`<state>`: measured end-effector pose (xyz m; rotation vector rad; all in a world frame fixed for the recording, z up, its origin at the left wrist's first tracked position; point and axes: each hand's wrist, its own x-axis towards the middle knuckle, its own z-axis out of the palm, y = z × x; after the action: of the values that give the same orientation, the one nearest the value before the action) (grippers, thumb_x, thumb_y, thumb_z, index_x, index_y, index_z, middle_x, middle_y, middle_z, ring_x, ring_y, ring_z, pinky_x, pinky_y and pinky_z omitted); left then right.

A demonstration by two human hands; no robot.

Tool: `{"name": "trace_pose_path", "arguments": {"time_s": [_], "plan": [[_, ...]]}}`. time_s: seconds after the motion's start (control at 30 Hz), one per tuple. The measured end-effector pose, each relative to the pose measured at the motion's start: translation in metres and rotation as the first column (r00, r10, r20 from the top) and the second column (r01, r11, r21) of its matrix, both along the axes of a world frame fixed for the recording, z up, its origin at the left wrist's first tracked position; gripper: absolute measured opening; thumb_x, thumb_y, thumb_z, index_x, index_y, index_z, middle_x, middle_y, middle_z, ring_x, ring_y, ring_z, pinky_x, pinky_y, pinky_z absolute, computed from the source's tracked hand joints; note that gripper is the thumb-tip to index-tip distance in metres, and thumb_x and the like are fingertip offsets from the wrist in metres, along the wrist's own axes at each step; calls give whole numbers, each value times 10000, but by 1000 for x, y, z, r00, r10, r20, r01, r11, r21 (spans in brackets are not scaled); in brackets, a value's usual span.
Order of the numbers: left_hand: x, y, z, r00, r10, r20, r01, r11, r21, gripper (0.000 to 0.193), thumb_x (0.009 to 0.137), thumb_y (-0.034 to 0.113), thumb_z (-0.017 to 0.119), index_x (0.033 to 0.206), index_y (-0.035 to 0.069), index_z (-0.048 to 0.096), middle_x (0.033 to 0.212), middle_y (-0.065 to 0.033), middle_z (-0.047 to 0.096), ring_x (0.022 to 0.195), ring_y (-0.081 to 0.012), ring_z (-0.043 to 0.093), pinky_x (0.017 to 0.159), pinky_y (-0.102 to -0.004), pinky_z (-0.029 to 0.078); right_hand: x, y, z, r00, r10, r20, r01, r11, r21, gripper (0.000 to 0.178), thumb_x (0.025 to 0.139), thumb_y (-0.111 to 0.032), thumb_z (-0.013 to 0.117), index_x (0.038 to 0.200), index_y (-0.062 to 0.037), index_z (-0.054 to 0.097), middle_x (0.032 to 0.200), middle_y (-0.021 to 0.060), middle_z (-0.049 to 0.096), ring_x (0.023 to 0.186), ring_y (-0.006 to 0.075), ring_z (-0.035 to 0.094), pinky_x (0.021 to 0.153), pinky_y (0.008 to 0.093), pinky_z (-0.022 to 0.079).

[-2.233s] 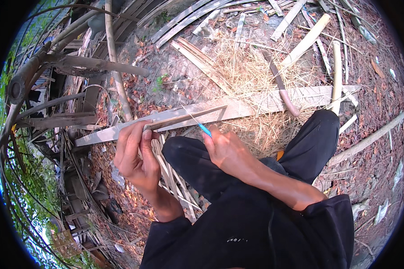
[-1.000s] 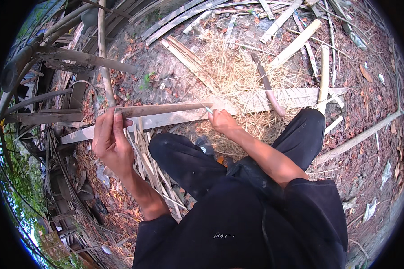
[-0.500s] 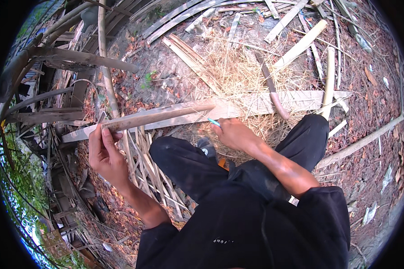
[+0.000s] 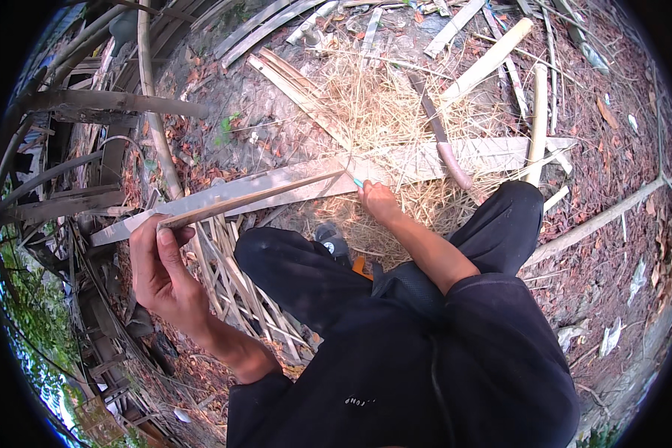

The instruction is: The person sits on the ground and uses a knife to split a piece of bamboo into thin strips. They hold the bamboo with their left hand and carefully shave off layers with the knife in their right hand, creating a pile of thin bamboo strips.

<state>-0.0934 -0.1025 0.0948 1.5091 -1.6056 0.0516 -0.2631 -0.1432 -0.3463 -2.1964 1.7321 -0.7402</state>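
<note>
My left hand pinches the left end of a flat wooden or bamboo strip between thumb and fingers. The strip slants up to the right, its far end over a long pale board on the ground. My right hand is closed on a slim, pen-like teal tool, just beside the strip's far end. Its tip is too small to make out. On the board's right half lies a machete-like knife with a dark blade and a wooden handle.
Straw-like shavings spread beyond and under the board. Pale poles lie at the far right. A bundle of thin split strips rests left of my knees. Stacked timber and poles stand at the left.
The strip has been turned, so it now shows a narrower side. My right hand with the teal tool has shifted slightly at the strip's far end. The view has shifted a little.
</note>
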Motion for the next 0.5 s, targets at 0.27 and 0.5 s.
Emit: {"name": "trace_pose_path", "arguments": {"time_s": [0.27, 0.5], "plan": [[69, 27, -21, 952, 270, -143, -268, 963, 35, 237, 965, 66, 522, 1112, -99, 607, 925, -108, 633, 699, -113, 616, 653, -237, 533, 9, 2, 44, 988, -81, 133, 32, 943, 331, 393, 962, -342, 466, 901, 32, 572, 731, 228, 616, 680, 364, 624, 611, 470, 516], [60, 27, -17, 975, 183, -127, -182, 983, 22, 238, 969, 74, 515, 1112, -92, 610, 918, -100, 633, 707, -115, 618, 667, -246, 539, -1, 11, 16, 995, 62, -74, -53, 993, 109, 359, 957, -303, 490, 809, 15, 568, 672, 179, 593, 649, 321, 616, 580, 412, 523]]}}
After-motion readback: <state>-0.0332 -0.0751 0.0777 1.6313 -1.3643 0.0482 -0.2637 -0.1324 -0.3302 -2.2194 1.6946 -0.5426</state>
